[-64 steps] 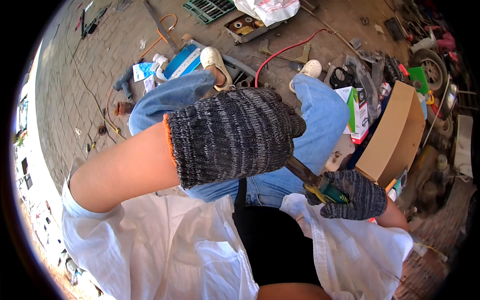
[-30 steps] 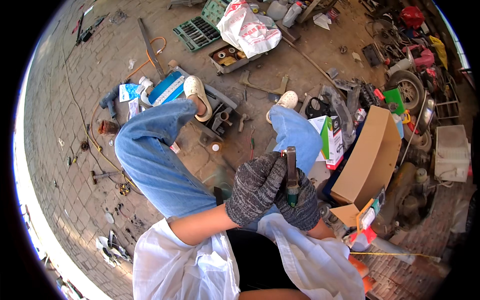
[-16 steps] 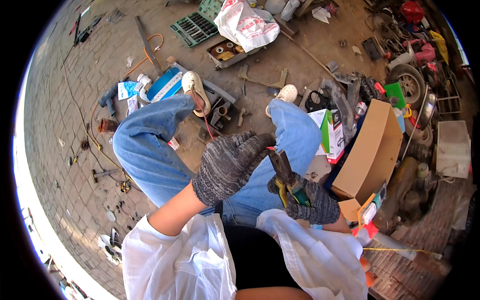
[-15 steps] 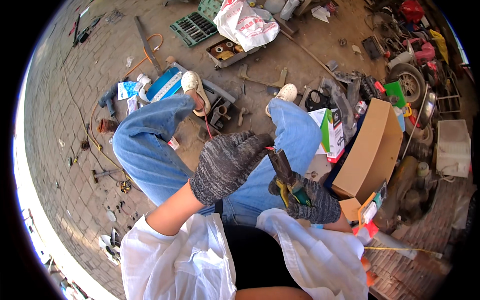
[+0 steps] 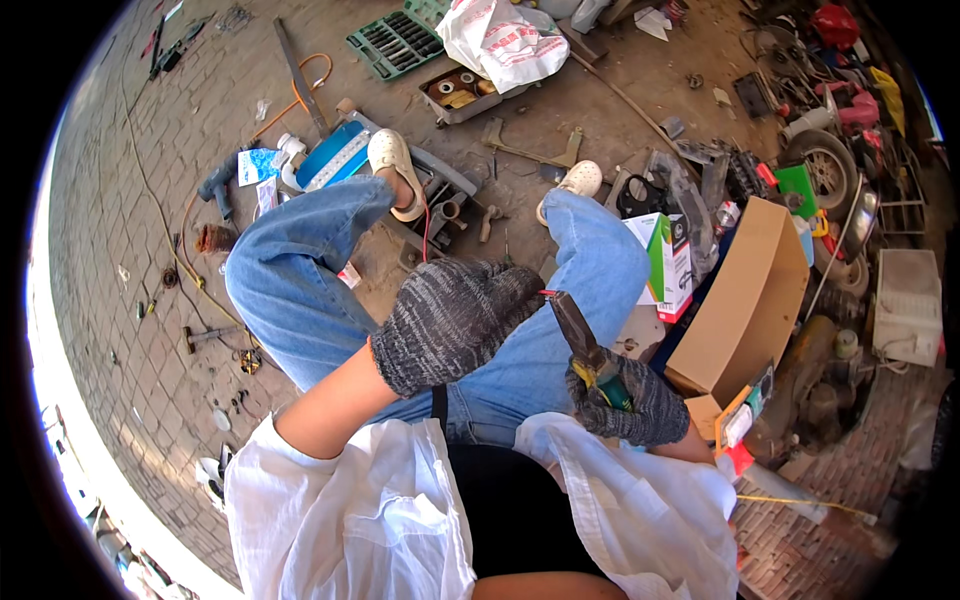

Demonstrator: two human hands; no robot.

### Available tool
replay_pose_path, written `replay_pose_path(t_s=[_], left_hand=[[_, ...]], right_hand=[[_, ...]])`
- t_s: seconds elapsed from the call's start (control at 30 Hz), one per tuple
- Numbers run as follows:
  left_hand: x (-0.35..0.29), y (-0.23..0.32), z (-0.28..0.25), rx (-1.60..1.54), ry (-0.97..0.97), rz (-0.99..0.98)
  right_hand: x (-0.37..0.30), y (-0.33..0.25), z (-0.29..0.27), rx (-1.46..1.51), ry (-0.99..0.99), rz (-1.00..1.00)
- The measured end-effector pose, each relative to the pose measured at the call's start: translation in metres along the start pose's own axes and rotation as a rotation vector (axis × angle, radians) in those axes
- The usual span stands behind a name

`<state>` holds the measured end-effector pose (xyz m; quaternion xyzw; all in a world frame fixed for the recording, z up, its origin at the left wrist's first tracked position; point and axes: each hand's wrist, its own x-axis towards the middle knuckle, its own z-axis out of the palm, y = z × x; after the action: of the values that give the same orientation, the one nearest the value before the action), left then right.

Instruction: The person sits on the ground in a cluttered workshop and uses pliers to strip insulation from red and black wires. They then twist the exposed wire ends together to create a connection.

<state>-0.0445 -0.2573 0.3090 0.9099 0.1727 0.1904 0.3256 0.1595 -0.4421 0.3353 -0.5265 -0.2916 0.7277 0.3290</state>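
Note:
My left hand (image 5: pixel 455 320), in a dark grey knit glove, is closed on a thin red wire (image 5: pixel 427 230). The wire trails out past the glove toward the floor by my left shoe, and a short end sticks out at the fingertips. In my gloved right hand (image 5: pixel 640 405) is a pair of pliers (image 5: pixel 575 325) with green and yellow handles. Their dark jaws point up and left, with the tip right at the wire's short end. Whether the jaws grip the wire is too small to tell. Both hands are over my lap, between my jean-clad knees.
An open cardboard box (image 5: pixel 735 300) stands at my right, beside small product boxes (image 5: pixel 660 262). Ahead lie a green socket set case (image 5: pixel 395 45), a metal tray (image 5: pixel 470 112) and a white plastic bag (image 5: pixel 505 45). A drill (image 5: pixel 217 188) rests at left; scrap and wheels (image 5: pixel 825 165) crowd the right.
The pliers and my right hand have shifted a little to the right, away from my left hand. The handles look closer together, and more of the red wire's end shows.

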Motion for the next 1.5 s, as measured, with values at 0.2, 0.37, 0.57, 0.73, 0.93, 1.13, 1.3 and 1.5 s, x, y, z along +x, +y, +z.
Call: replay_pose_path(t_s=[0.2, 0.37, 0.57, 0.73, 0.93, 1.13, 1.3, 1.5], left_hand=[[0.004, 0.005, -0.009, 0.025, -0.091, -0.034], [0.0, 0.004, -0.013, 0.044, -0.05, 0.051], [0.007, 0.006, -0.008, 0.034, 0.094, 0.052], [0.004, 0.004, -0.005, 0.084, 0.108, 0.077], [0.005, 0.005, -0.007, 0.089, 0.064, 0.089], [0.0, 0.004, -0.002, 0.115, 0.057, 0.1], [0.0, 0.006, -0.002, 0.039, 0.02, 0.054], [-0.002, 0.014, -0.006, -0.006, -0.011, -0.055]], right_hand=[[0.002, -0.008, 0.002, -0.417, 0.099, -0.095], [0.004, -0.006, -0.005, -0.491, 0.034, -0.136], [0.012, 0.01, -0.009, 0.221, -0.097, 0.094], [0.016, 0.004, -0.004, 0.16, -0.183, 0.079], [0.009, 0.013, -0.006, 0.243, -0.165, 0.125], [0.005, 0.005, 0.006, -0.021, -0.042, 0.005], [0.009, -0.001, 0.009, -0.366, 0.065, -0.134], [0.012, -0.009, 0.019, -0.766, 0.3, -0.244]])
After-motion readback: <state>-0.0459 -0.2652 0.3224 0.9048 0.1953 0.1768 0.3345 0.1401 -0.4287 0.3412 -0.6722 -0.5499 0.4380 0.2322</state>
